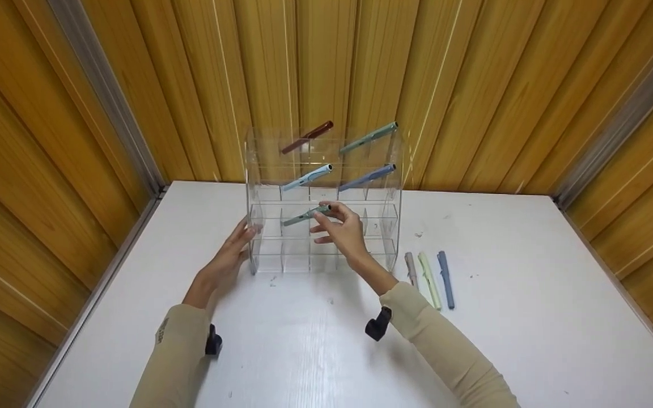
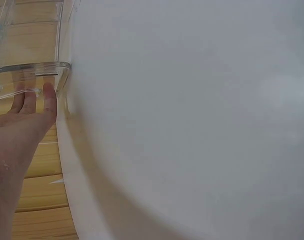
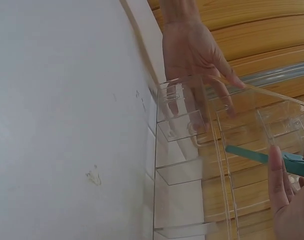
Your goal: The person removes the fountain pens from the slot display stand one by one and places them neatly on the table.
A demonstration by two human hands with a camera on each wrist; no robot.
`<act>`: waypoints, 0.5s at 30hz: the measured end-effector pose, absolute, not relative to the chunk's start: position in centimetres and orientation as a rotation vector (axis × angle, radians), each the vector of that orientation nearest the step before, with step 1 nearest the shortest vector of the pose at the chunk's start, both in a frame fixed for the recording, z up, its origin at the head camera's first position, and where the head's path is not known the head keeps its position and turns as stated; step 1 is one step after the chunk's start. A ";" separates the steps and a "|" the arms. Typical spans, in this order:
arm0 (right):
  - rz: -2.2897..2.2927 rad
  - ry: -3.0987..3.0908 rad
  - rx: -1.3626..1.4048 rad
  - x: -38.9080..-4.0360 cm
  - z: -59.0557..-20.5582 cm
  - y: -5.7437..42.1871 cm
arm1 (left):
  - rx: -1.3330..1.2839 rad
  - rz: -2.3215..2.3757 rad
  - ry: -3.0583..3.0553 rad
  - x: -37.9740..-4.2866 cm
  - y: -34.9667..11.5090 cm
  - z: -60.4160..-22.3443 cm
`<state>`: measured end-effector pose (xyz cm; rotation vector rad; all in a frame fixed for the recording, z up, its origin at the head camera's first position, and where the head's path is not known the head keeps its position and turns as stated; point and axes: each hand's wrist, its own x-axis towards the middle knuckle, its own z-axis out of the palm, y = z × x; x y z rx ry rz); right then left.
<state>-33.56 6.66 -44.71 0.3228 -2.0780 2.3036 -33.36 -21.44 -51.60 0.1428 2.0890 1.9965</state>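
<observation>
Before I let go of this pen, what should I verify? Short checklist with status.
1. Right hand pinching held pen: ok.
2. Held pen seated in rack: cannot tell, contact at its lower end is unclear.
3. Left hand on rack's left side: ok, touching.
4. Rack upright: ok.
5. Red pen, teal pen, light blue pen, blue pen in rack: ok, all tilted.
6. Right sleeve clear of grey pen: cannot tell, sleeve hides its near end in the head view.
</observation>
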 end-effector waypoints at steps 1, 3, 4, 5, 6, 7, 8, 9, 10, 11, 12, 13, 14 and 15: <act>2.305 -2.076 0.311 -33.6 -44.7 6.6 | 0.146 1.994 2.089 -33.3 -21.4 -51.6; 2.313 -2.069 0.298 -33.6 -44.7 6.5 | 0.150 1.993 2.088 -33.2 -21.4 -51.5; 2.317 -2.066 0.296 -33.6 -44.7 6.5 | 0.148 1.994 2.086 -33.2 -21.4 -51.5; 2.319 -2.064 0.295 -33.6 -44.7 6.5 | 0.150 1.996 2.086 -33.2 -21.4 -51.5; 2.325 -2.057 0.297 -33.7 -44.7 6.5 | 0.152 1.998 2.086 -33.2 -21.4 -51.5; 2.332 -2.048 0.301 -33.7 -44.7 6.5 | 0.157 2.001 2.085 -33.2 -21.4 -51.5; 2.341 -2.041 0.306 -33.7 -44.7 6.5 | 0.153 2.003 2.087 -33.2 -21.4 -51.5; 2.348 -2.036 0.309 -33.7 -44.7 6.6 | 0.148 2.005 2.086 -33.2 -21.4 -51.5; 2.350 -2.038 0.311 -33.6 -44.7 6.6 | 0.146 2.006 2.087 -33.2 -21.4 -51.6; 2.351 -2.040 0.310 -33.6 -44.7 6.7 | 0.145 2.004 2.088 -33.3 -21.4 -51.6; 2.351 -2.042 0.312 -33.5 -44.7 6.9 | 0.145 2.003 2.083 -33.3 -21.4 -51.6; 2.346 -2.045 0.313 -33.3 -44.7 7.0 | 0.149 2.001 2.081 -33.3 -21.3 -51.6; 2.340 -2.048 0.314 -33.2 -44.5 7.2 | 0.147 2.001 2.079 -33.3 -21.3 -51.7; 2.330 -2.051 0.316 -33.0 -44.4 7.4 | 0.153 2.000 2.077 -33.3 -21.3 -51.7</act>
